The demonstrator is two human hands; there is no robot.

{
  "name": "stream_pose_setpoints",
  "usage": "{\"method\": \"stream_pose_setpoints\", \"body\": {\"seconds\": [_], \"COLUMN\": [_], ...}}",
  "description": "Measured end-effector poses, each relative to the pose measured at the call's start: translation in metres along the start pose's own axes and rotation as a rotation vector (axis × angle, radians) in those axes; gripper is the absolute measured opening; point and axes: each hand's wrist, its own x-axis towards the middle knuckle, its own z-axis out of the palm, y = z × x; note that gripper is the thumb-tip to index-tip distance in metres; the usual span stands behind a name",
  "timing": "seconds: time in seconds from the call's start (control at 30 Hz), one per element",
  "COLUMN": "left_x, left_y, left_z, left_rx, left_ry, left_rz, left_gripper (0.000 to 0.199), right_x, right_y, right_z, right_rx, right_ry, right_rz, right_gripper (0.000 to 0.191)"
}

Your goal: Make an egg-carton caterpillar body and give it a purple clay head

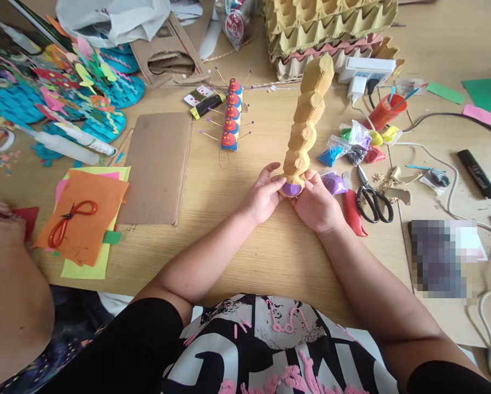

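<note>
Between my two hands is a long, bumpy strip of yellow-painted egg carton (307, 134), pointing away from me. Purple clay (292, 189) covers part of its near end. My left hand (264, 192) pinches that end from the left, thumb on top. On the other side my right hand (316, 202) grips it with thumb and fingers. Just right of my right hand lies a bag of purple clay (334, 183). A finished-looking red and blue segmented caterpillar (231, 115), with pins sticking out, stands farther back on the left.
Scissors (372, 200), a red cutter (354, 213), and bagged clay (352, 148) lie to the right. Egg trays (327, 33) are stacked behind. Cardboard (157, 164), orange paper (81, 235) and red-handled scissors (71, 219) lie left, near another person's arm (11, 295).
</note>
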Motion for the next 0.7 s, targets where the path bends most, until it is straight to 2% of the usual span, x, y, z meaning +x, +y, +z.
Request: {"method": "stream_pose_setpoints", "body": {"seconds": [0.27,0.43,0.7], "left_x": [-0.0011,-0.0009,0.0010], "left_y": [-0.0007,-0.0013,-0.0026], "left_z": [-0.0008,-0.0002,-0.0029], "left_rx": [0.028,0.031,0.077], "left_ry": [-0.038,-0.002,-0.052], "left_rz": [0.017,0.019,0.083], "left_gripper": [0.040,0.044,0.041], "right_x": [0.0009,-0.0001,0.0015], "right_y": [0.0021,0.0024,0.0052], "right_z": [-0.0001,0.0013,0.0059], "right_rx": [0.008,-0.023,-0.087], "right_ry": [0.004,0.016,-0.025], "right_rz": [-0.030,-0.038,-0.120], "right_gripper": [0.043,0.043,0.060]}}
